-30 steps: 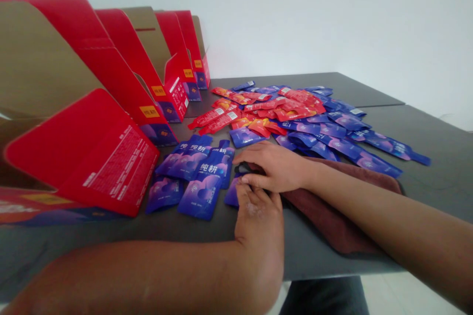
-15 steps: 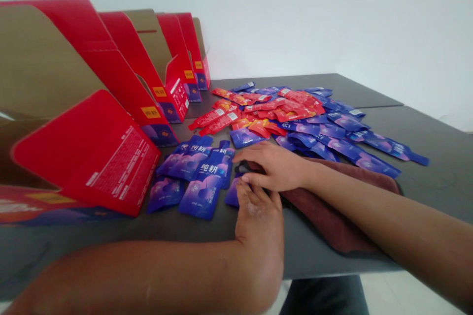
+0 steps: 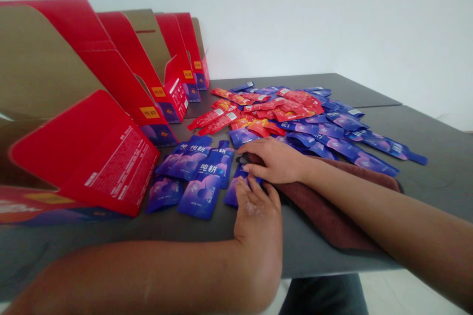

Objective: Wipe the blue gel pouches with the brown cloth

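Note:
My left hand (image 3: pixel 258 211) lies on a blue-purple pouch (image 3: pixel 233 191), its fingers stretched out over the pouch's right side and partly covering it. Just beyond it, my right hand (image 3: pixel 277 160) rests palm down over the brown cloth (image 3: pixel 332 224), thumb and forefinger apart. Its thumb reaches over the top of the same pouch, close to my left fingertips. A dark corner of the cloth shows between that thumb and forefinger. To the left, several blue pouches (image 3: pixel 201 187) lie overlapping and flat on the grey table (image 3: pixel 162 236).
Red cartons (image 3: pixel 121 157) with raised flaps stand in a row along the left, running toward the wall. Behind my hands spreads a heap of red sachets (image 3: pixel 266 104) and blue sachets (image 3: pixel 343 120). The table's front edge runs below my forearms.
My right hand has moved slightly away from my left fingers, its thumb lifting up and right. More of the pouch shows between the hands. My left hand stays nearly still.

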Available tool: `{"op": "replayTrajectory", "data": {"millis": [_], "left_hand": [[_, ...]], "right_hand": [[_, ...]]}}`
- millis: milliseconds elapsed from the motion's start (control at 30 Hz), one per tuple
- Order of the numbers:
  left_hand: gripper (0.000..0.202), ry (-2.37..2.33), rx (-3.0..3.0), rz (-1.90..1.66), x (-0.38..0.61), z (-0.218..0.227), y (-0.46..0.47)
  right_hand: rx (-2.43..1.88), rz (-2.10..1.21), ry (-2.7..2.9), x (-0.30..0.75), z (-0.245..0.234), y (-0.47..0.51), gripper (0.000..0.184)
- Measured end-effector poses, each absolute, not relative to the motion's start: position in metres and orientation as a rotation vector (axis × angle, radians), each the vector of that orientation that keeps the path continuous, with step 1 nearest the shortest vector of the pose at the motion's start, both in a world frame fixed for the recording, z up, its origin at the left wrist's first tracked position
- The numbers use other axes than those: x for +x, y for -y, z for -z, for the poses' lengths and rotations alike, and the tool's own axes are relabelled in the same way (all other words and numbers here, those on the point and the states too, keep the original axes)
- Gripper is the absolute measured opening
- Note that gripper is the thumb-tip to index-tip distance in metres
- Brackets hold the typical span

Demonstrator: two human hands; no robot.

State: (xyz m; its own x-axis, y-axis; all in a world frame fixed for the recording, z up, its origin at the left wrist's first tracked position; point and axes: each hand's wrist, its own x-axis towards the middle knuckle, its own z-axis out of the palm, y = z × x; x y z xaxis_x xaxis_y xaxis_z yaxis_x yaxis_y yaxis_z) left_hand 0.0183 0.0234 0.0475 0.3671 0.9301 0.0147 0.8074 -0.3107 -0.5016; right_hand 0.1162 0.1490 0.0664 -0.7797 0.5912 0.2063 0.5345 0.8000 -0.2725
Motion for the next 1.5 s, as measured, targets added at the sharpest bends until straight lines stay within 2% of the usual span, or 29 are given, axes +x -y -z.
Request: {"op": "replayTrajectory", "data": {"millis": [133,467,667,767,1067,1333,1500], "left_hand": [[0.046,1.495,-2.179,-0.408,0.019,-0.051,-0.025],[0.048,1.489,-2.207,-0.415,0.018,-0.045,-0.025],[0.047,1.483,-2.174,-0.422,0.018,-0.048,-0.026],[0.047,1.472,-2.163,-0.425,0.018,-0.049,-0.026],[0.047,1.521,-2.228,-0.413,0.018,-0.045,-0.025],[0.046,1.501,-2.169,-0.413,0.019,-0.049,-0.027],[0.049,1.544,-2.183,-0.405,0.019,-0.049,-0.029]], "right_hand": [[-0.622,-0.382,2.756,0.113,-0.069,-0.144,0.037],[-1.062,-0.169,2.647,0.115,-0.064,-0.15,0.039],[-0.622,-0.401,2.737,0.115,-0.068,-0.146,0.035],[-0.532,-0.43,2.728,0.113,-0.068,-0.144,0.034],[-1.045,-0.164,2.642,0.116,-0.063,-0.154,0.036],[-0.631,-0.39,2.74,0.113,-0.068,-0.144,0.034],[-0.855,-0.297,2.689,0.113,-0.066,-0.146,0.036]]}}
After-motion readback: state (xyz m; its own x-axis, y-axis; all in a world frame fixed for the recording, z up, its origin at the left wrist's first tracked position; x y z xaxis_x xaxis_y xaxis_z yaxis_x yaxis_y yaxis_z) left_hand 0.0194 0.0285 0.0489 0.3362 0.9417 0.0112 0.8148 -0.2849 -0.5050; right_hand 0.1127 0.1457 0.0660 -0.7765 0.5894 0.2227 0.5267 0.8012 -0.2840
